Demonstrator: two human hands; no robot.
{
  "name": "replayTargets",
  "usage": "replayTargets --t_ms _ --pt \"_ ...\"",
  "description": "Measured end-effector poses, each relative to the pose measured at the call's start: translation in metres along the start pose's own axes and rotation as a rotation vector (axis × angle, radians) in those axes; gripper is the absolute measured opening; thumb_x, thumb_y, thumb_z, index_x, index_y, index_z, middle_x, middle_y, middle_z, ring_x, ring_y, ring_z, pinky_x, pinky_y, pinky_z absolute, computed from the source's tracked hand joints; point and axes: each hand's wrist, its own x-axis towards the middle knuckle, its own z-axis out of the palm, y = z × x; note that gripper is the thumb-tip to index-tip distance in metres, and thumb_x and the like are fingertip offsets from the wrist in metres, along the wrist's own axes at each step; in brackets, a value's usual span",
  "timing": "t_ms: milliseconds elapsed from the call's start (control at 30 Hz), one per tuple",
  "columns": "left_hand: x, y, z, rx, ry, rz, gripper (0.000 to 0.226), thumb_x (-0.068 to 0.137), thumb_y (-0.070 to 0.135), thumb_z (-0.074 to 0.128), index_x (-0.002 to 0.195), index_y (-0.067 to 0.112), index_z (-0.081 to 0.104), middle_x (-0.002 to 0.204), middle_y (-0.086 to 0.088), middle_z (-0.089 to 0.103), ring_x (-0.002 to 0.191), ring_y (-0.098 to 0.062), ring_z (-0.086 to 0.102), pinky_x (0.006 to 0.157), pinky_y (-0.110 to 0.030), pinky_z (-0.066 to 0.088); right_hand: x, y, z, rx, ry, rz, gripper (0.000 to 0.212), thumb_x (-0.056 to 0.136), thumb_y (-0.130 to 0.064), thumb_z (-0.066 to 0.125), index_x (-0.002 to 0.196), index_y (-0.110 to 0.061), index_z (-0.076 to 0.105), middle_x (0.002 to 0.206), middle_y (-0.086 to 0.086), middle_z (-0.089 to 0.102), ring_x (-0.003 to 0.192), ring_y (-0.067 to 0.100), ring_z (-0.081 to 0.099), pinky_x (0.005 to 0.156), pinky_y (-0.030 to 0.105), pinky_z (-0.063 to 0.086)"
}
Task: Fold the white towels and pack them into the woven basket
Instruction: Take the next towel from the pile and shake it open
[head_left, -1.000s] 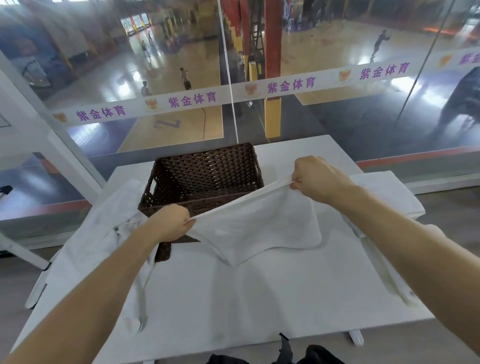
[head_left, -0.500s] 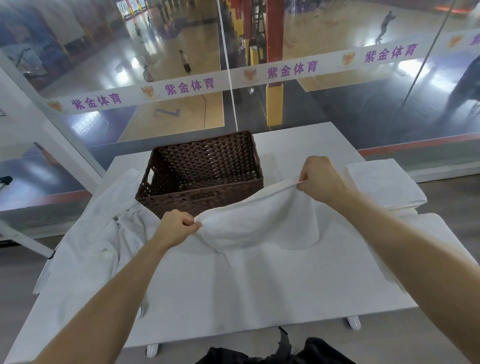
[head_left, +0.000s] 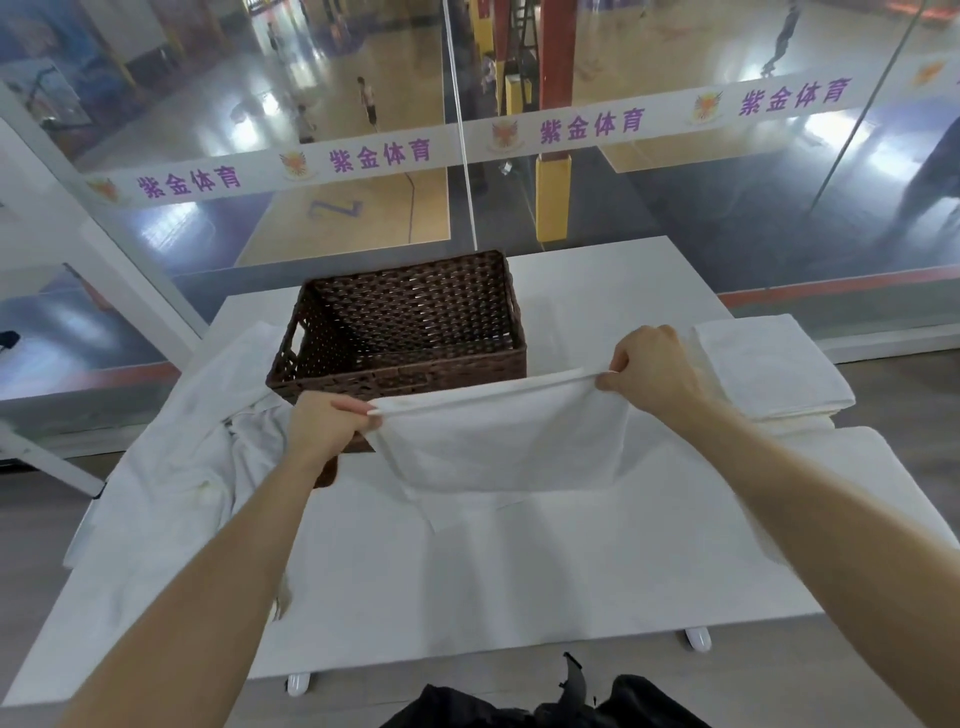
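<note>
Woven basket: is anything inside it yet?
The woven basket shows only bare weave on its floor and walls; no towel inside. The towel held by both hands covers part of its near wall, not the interior.

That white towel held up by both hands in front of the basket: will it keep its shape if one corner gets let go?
Probably not. The towel sags between the left hand and right hand, so it looks floppy and a freed corner would likely drop. It seems light, since pinched fingertips carry it. The lower edge resting on the table may drag when it moves.
</note>
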Motion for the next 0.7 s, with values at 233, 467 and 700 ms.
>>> replayTargets --t_ms 233,467,700 --pt "0.004 0.061 -0.041 -0.005 -0.033 0.124 0.019 0.069 0.016 0.102 0.078 0.025 0.088 0.084 -0.001 0.081 0.077 -0.020 0.074 0.078 -0.035 0.061 0.008 -0.017 -0.021 0.059 0.215 0.008 0.025 0.083 -0.035 0.086 0.073 -0.013 0.076 0.075 0.002 0.072 0.079 0.028 0.066 0.075 0.038 0.059" --pt "0.003 0.092 -0.059 -0.327 -0.030 0.111 0.020 0.071 -0.008 0.094 0.077 0.006 0.083 0.091 -0.018 0.081 0.091 -0.036 0.081 0.089 -0.042 0.065 0.009 -0.030 -0.033 0.126 0.286 0.050 0.029 0.081 -0.031 0.087 0.064 -0.016 0.070 0.065 -0.001 0.067 0.071 0.025 0.065 0.070 0.036 0.059" --pt "0.001 0.114 -0.070 -0.043 -0.037 0.461 0.030 0.077 -0.017 0.082 0.079 0.013 0.077 0.083 -0.004 0.077 0.072 -0.008 0.068 0.072 -0.018 0.053 0.005 -0.043 -0.044 0.139 0.321 0.020 0.031 0.080 -0.026 0.083 0.059 -0.019 0.063 0.061 -0.001 0.063 0.065 0.022 0.061 0.066 0.033 0.055"
